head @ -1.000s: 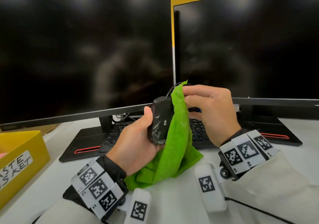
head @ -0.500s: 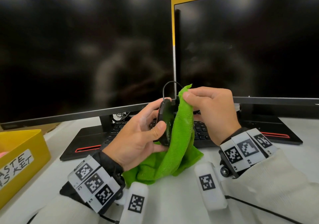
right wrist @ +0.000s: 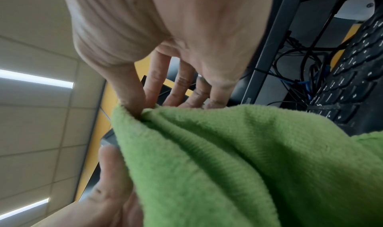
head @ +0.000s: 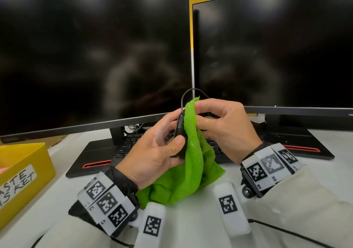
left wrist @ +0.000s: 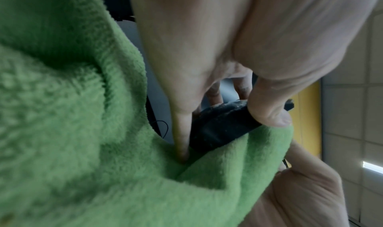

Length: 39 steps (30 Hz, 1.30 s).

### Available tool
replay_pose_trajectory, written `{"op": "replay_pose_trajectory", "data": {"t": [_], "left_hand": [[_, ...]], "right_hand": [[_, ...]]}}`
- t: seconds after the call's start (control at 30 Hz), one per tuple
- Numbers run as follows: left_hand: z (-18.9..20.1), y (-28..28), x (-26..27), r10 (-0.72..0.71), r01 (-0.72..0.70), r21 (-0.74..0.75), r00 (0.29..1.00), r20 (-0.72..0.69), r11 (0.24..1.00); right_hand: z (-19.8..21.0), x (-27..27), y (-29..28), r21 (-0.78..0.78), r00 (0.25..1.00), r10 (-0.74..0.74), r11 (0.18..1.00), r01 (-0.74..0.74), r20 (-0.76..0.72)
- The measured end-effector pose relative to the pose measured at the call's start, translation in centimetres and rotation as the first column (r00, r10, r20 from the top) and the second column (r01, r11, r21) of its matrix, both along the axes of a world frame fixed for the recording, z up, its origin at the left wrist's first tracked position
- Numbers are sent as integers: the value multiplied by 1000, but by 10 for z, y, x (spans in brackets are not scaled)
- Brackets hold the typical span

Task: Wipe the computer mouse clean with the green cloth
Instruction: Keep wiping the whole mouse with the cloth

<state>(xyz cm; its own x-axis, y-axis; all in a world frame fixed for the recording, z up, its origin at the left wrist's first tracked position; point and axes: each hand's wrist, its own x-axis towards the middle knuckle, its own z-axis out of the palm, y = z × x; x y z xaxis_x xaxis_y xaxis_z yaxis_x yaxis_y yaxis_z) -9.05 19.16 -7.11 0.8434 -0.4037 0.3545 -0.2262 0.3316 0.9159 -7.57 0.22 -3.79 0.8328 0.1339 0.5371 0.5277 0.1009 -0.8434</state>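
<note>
So the computer mouse (head: 180, 133) is up in the air in front of the keyboard (head: 133, 142), turned on edge, only a thin black sliver of it showing next to the green cloth (head: 191, 152). Left hand (head: 152, 152) grips it, thumb on the near end and fingers wrapped round the far side; the left wrist view shows dusty specks on the shell, so I'd say it's mid-wipe, not finished. Right hand (head: 219, 125) pinches the top of the cloth between thumb and fingers and holds it against the mouse's right face, while the rest of the cloth hangs down to the desk (head: 324, 171) below the mouse. Its cable (head: 188, 93) loops up just above the mouse. Next move probably needs the right hand to drag the cloth along that side while the left keeps a firm hold, then roll the mouse to expose the dusty bit.
</note>
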Motion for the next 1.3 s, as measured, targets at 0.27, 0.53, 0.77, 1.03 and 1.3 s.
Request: {"op": "replay_pose_trajectory", "data": {"t": [0.27, 0.53, 0.77, 1.03, 1.3], "left_hand": [[-4, -1, 0, -4, 4, 1, 1000, -11, 1000], [0, -3, -2, -28, 27, 9, 999, 23, 1000], [0, -1, -2, -39, 39, 40, 999, 23, 998], [2, -1, -4, -37, 34, 89, 999, 33, 995], [1, 3, -2, -51, 47, 66, 997, 62, 997]], "right_hand": [[4, -3, 2, 44, 992, -41, 998, 46, -117], [0, 0, 7, 154, 948, 152, 982, -112, -280], [-3, 0, 9, 307, 847, 363, 918, -253, -388], [-5, 2, 16, 385, 828, 335, 909, -158, -450], [-7, 2, 15, 396, 828, 381, 893, -215, -410]]}}
